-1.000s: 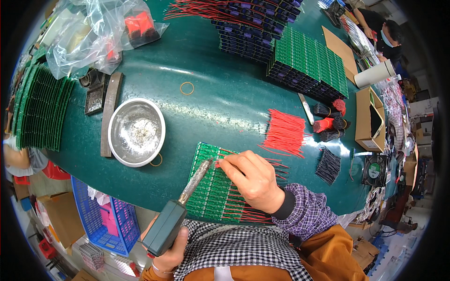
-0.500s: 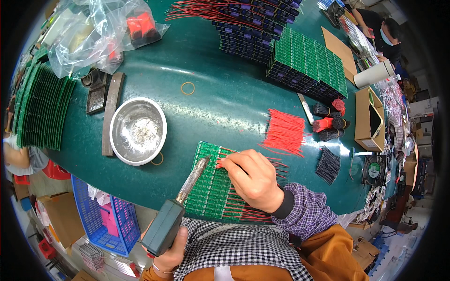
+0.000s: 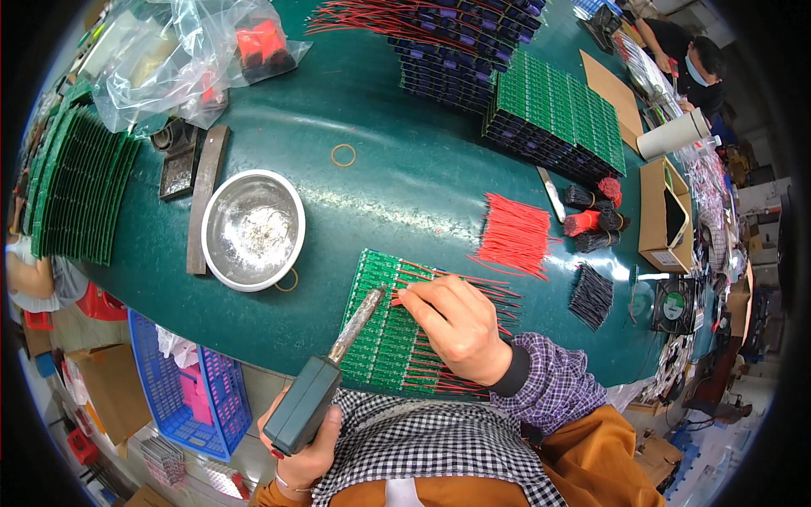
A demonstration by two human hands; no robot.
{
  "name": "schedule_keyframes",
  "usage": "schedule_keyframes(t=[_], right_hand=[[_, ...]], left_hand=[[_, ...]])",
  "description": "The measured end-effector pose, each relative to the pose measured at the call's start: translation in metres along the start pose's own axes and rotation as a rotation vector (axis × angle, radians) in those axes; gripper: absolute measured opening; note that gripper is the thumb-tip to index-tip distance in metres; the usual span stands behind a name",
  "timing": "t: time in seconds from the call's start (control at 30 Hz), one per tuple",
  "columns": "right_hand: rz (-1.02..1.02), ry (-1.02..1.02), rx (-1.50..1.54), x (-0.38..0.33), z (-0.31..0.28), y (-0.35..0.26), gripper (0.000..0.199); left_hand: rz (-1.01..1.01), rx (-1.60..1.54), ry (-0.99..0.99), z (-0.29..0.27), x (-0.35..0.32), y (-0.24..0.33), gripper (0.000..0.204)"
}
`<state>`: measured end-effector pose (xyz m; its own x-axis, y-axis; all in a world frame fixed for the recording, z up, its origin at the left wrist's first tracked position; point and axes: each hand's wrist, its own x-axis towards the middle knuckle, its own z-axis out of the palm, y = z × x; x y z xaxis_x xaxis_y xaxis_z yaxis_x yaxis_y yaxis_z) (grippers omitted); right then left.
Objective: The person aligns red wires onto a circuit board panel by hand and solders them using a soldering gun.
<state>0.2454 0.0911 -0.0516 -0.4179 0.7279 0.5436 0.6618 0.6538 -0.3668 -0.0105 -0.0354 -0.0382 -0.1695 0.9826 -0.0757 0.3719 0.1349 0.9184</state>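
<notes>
My left hand (image 3: 314,452) is closed around the dark green handle of a soldering iron (image 3: 302,407). Its worn metal barrel slants up and right, and the tip is over a green circuit board panel (image 3: 368,338), close to my right fingertips. My right hand (image 3: 460,331) pinches a red wire (image 3: 396,300) by its end against the panel; the fingers partly hide it. Along the panel's right side, several red wires (image 3: 439,378) stick out in a row, some passing under my right hand. Whether the tip touches the wire is too small to tell.
A white-rimmed metal bowl (image 3: 253,230) stands left of the panel, beside a dark bar (image 3: 207,203). Loose red wires (image 3: 514,235) and black wires (image 3: 590,297) lie right. Stacked boards (image 3: 557,110) rise at the back, more boards (image 3: 80,186) far left. A co-worker (image 3: 694,63) sits upper right.
The iron's tip and my right fingertips have shifted slightly toward me along the panel. The whole view has moved a little. Both hands keep their grip.
</notes>
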Motion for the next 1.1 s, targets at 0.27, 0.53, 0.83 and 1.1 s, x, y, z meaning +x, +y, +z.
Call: schedule_keyframes(t=[0.27, 0.53, 0.83, 1.1], right_hand=[[0.0, -0.001, -0.02, 0.0, 0.0, -0.001, 0.032], [0.001, -0.022, -0.026, -0.001, 0.0, -0.001, 0.033], [0.009, -0.016, -0.029, 0.0, 0.0, -0.002, 0.031], [0.011, 0.004, -0.018, -0.002, 0.001, 0.0, 0.036]], left_hand=[[-0.027, 0.009, -0.025, 0.001, 0.002, 0.004, 0.027], [-0.042, 0.053, -0.08, -0.001, 0.004, 0.004, 0.025], [0.123, 0.039, -0.05, -0.011, -0.014, -0.018, 0.03], [0.31, 0.318, -0.087, -0.016, -0.014, -0.024, 0.04]])
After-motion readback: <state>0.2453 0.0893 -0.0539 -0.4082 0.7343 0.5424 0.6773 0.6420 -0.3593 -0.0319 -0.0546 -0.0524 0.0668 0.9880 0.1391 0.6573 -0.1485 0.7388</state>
